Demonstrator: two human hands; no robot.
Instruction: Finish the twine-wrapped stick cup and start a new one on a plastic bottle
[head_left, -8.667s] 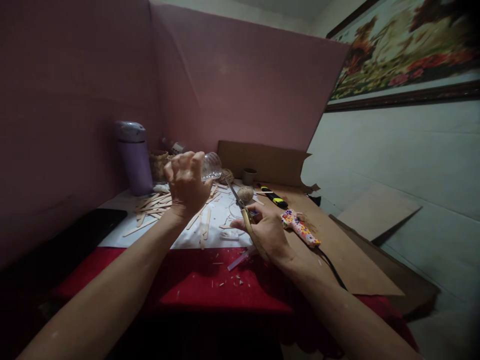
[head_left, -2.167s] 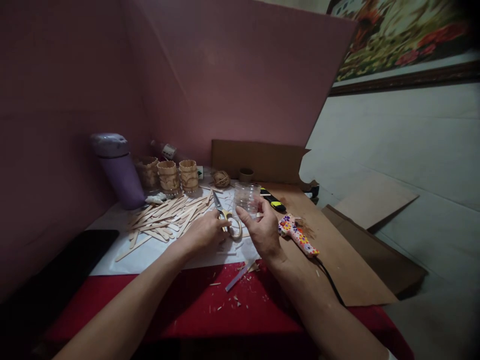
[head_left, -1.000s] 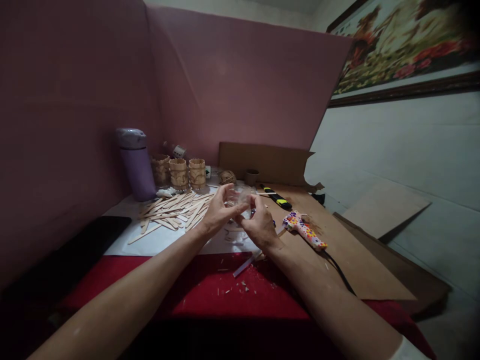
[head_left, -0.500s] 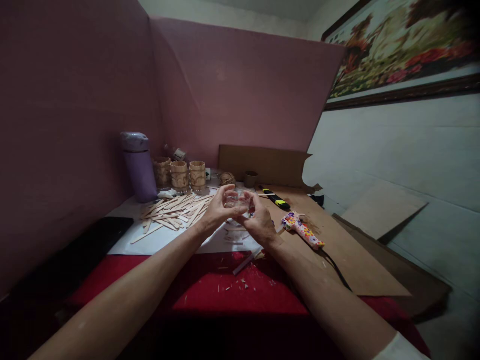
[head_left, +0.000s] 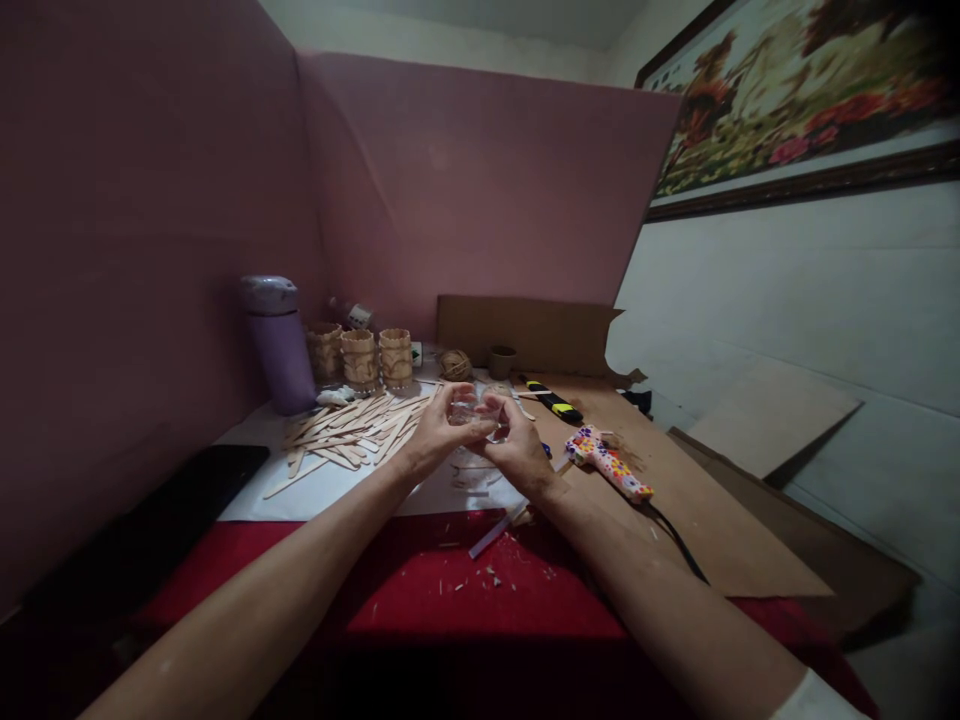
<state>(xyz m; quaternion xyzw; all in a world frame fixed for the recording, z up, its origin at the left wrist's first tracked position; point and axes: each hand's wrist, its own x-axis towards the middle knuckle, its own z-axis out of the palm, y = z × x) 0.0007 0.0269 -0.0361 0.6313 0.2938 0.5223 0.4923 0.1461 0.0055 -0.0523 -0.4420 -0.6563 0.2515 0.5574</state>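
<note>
A small clear plastic cup is held between both hands above the white sheet. My left hand curls round its left side. My right hand closes on its right side, with fingertips meeting over it. Most of the cup is hidden by the fingers. A pile of wooden craft sticks lies just left of my left hand. The flower-patterned glue gun rests on brown cardboard to the right of my right hand.
A purple flask, three stick-covered cups, a twine ball and a small brown pot stand at the back. A black-and-yellow cutter lies on the cardboard. A dark tablet sits left. Chips litter the red cloth.
My left hand let go of the scissors on the sheet and came up to join the right on the clear cup. Over the last second both hands hold it almost still.
</note>
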